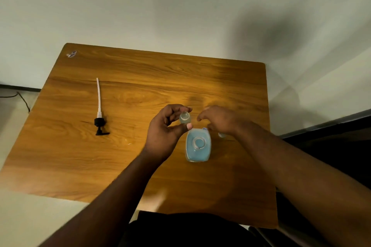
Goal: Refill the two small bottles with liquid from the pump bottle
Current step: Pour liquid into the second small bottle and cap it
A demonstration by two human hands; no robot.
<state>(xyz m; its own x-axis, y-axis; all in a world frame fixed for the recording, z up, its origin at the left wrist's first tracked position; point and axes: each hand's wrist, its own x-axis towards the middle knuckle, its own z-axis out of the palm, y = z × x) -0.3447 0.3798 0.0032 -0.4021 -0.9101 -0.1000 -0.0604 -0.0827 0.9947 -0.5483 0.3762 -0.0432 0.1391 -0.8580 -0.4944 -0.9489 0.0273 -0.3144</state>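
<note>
A plain indoor room, perhaps an office: a small wood-grain surface (140,78) against bare pale walls (180,6), a cable (22,99) at nine o'clock.

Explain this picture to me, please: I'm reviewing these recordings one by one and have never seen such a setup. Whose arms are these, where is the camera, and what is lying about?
There is no machine here. One wide-angle camera sits on a person's head, looking forward and down, so both bare arms reach in from below. The surface is a wooden table. In the middle stands a large clear bottle of blue liquid, its neck open; its black pump head with a white tube lies apart on the left. The left hand pinches a small clear bottle between thumb and fingers, above the table. The right hand hovers beside it, fingers curled; whether it holds anything I cannot tell. A second small clear object, probably the other bottle, peeks from under it.
</note>
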